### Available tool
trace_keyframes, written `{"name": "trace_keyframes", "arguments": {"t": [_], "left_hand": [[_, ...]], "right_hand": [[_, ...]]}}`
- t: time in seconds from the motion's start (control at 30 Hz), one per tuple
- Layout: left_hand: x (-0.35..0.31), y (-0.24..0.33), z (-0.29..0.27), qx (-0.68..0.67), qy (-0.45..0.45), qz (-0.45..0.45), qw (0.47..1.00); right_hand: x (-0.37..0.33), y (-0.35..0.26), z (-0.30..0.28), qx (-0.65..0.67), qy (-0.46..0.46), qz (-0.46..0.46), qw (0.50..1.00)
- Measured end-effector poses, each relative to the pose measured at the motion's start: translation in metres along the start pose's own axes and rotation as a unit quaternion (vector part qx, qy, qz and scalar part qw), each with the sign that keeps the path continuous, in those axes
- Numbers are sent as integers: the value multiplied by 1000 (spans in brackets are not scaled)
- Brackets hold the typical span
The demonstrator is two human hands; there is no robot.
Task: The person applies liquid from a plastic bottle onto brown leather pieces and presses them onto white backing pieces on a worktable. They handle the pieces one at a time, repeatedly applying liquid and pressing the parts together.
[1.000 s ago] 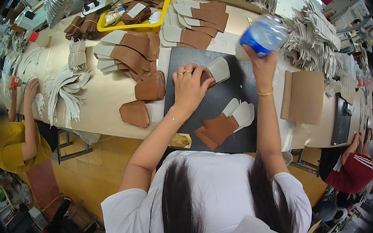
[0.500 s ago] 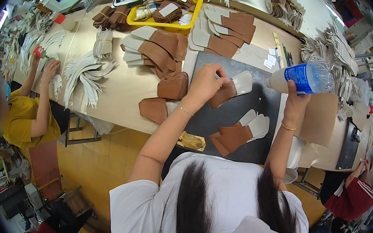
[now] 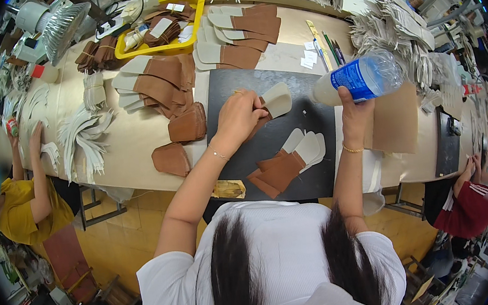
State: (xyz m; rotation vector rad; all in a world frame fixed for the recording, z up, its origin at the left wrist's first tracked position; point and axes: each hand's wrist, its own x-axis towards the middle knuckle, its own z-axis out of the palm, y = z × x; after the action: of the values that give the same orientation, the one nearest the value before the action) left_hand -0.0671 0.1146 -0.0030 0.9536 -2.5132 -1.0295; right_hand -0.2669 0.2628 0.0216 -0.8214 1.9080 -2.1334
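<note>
Head view: tan tabletop (image 3: pixel 127 160) carries black mat (image 3: pixel 235 78). Fanned brown-and-white pieces (image 3: pixel 293 162) lie at mat's near side. Right hand (image 3: pixel 355 110) grasps bottle (image 3: pixel 356 79), tipped sideways, neck leftward. Left hand (image 3: pixel 238 115) curls over single piece (image 3: pixel 277 100) on mat; pinching or pressing, cannot tell. Best: piece flat, fingers off pale end, bottle steady.

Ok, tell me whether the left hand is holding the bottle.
No, the right hand holds the bottle; the left hand is on a brown piece.
</note>
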Motion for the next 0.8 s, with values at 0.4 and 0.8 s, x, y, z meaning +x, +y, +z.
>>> {"name": "trace_keyframes", "arguments": {"t": [0.4, 0.8], "left_hand": [[-22, -5, -53, -393, -121, -152, 899], [-24, -122, -137, -256, 264, -344, 864]], "right_hand": [[1, 12, -14, -24, 3, -15, 1000], [1, -3, -6, -9, -11, 6, 1000]]}}
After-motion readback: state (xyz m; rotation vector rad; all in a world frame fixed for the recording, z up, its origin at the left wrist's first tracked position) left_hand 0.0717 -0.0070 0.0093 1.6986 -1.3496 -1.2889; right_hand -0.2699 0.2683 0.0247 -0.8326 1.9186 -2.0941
